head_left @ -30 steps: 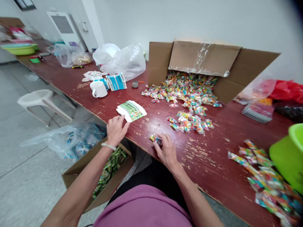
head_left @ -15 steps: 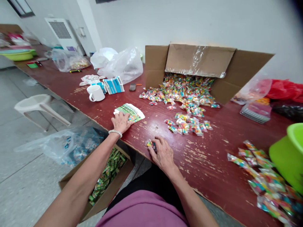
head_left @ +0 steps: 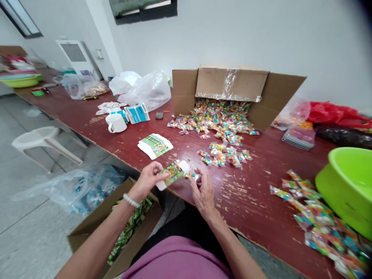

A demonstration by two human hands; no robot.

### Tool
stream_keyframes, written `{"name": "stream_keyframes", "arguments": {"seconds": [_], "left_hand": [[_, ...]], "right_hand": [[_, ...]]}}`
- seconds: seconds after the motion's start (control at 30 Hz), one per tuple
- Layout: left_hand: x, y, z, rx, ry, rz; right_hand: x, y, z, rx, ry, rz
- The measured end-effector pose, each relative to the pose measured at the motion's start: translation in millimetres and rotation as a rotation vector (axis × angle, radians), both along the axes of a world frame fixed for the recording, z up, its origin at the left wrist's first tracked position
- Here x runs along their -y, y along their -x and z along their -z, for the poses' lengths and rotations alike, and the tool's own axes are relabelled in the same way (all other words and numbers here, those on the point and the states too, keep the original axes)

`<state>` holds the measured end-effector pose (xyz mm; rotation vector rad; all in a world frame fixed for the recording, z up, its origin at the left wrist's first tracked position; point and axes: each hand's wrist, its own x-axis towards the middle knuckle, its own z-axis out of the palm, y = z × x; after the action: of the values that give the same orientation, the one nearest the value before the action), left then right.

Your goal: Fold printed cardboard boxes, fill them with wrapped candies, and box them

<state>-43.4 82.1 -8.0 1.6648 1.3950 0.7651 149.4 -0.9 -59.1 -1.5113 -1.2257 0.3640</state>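
Note:
My left hand (head_left: pixel 147 180) grips a small green printed carton (head_left: pixel 172 174) by one end, above the table's front edge. White flaps stand out at both ends of the carton. My right hand (head_left: pixel 204 195) is closed on a clear-wrapped candy packet (head_left: pixel 192 176), close to the carton's far end; whether it holds more than one I cannot tell. Beyond my left hand lies a pile of flat green-and-white cartons (head_left: pixel 156 146). A small group of candy packets (head_left: pixel 225 154) sits past my right hand.
A cardboard box (head_left: pixel 229 83) lies tipped, candy packets (head_left: pixel 216 114) spilling out. A white mug (head_left: pixel 116 123) stands at left, a green basin (head_left: pixel 345 186) at right beside longer candy packs (head_left: pixel 325 221). Below the table edge, an open box (head_left: pixel 87 228) holds green cartons. A stool (head_left: pixel 43 135) stands left.
My left hand has lifted a carton from the pile and brought it right, towards my right hand. The right hand has raised the candy packet slightly. The view has tilted up.

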Motion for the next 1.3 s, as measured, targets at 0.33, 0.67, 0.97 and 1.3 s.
{"name": "stream_keyframes", "arguments": {"seconds": [0.33, 0.67, 0.97, 1.3], "left_hand": [[86.1, 4.1, -1.5, 0.738, 0.928, 0.651], [97.4, -1.9, -6.9, 0.657, 0.693, 0.380], [95.2, -14.1, -6.1, 0.566, 0.551, 0.201], [113.7, -24.3, -7.6, 0.560, 0.223, 0.044]], "right_hand": [[32.7, 18.7, -58.4, -0.430, 0.196, -0.652], [40.3, 20.5, -56.6, -0.624, 0.214, -0.662], [39.0, 24.5, -46.2, -0.635, 0.277, -0.547], [34.3, 21.9, -41.9, -0.667, 0.140, -0.339]]}}
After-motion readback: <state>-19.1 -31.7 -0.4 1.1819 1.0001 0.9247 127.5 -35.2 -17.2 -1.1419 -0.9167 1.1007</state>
